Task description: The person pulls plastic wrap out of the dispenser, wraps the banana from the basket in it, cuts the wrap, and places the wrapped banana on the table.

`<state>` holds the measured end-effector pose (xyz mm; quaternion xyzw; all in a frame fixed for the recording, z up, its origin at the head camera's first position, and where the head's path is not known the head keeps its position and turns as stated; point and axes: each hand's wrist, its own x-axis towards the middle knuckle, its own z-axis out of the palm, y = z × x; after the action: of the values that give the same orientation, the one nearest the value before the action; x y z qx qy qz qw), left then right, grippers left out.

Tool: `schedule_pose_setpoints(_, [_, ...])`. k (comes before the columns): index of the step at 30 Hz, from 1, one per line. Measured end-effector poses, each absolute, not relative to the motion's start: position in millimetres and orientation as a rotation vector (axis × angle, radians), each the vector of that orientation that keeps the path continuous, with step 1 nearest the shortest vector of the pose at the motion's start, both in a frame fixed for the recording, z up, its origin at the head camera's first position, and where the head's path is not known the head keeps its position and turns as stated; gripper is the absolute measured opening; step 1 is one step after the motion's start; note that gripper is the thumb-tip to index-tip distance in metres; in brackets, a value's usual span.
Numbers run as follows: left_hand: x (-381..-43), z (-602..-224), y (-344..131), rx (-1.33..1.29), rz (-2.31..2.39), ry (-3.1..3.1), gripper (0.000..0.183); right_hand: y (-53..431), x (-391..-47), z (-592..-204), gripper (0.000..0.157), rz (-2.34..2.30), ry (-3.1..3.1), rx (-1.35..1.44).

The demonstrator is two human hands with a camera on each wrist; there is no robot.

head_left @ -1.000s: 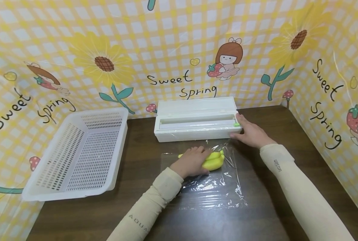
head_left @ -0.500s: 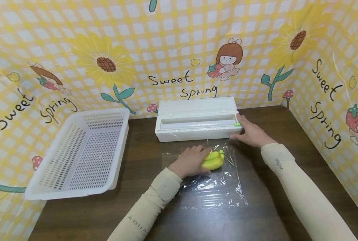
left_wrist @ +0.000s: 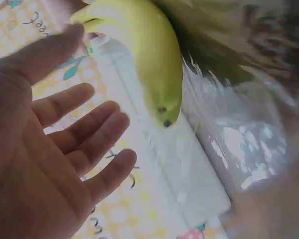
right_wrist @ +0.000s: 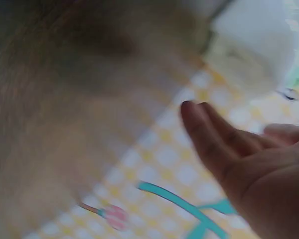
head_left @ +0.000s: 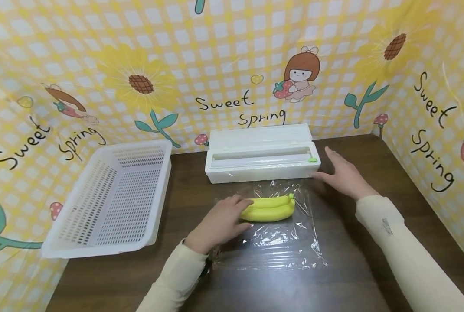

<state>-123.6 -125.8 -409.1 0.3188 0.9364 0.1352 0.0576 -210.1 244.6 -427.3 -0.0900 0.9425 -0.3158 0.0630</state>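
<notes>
A bunch of yellow bananas (head_left: 271,210) lies on a sheet of clear plastic wrap (head_left: 279,251) spread on the table. At its left end is my left hand (head_left: 220,221), fingers apart and relaxed; in the left wrist view the hand (left_wrist: 65,134) holds nothing and the banana (left_wrist: 157,59) is beyond the fingertips. Behind the wrap stands a white cling film box (head_left: 261,174), lid raised, with a film roll (head_left: 261,161) inside. My right hand (head_left: 345,175) is just off the box's right end, fingers extended, as the right wrist view also shows.
A white perforated plastic basket (head_left: 163,186) stands at the left of the dark wooden table (head_left: 353,260). Yellow checked cloth (head_left: 216,56) with flower prints rises behind the table and along both sides.
My left hand has drawn back to the left off the bananas, uncovering more of them. My right hand has moved right, away from the box's end.
</notes>
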Motion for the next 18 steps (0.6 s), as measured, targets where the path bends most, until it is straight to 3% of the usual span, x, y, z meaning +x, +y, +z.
schedule_pose_setpoints(4, [-93, -408, -152, 0.924, 0.428, 2.802, 0.024, 241, -163, -416, 0.045, -0.857, 2.912, -0.392])
schedule_pose_setpoints(7, [-68, -414, -170, 0.912, 0.426, 2.765, 0.019, 232, -120, -420, 0.015, -0.823, 2.870, -0.635])
schedule_pose_setpoints(13, [-41, -434, -187, 0.937, 0.345, 2.747, 0.031, 214, -51, -444, 0.027, -0.606, 2.816, -0.955])
schedule_pose_setpoints(18, [-38, -449, -184, 0.955, 0.292, 2.818, 0.033, 208, -34, -459, 0.035, -0.398, 2.902, -1.010])
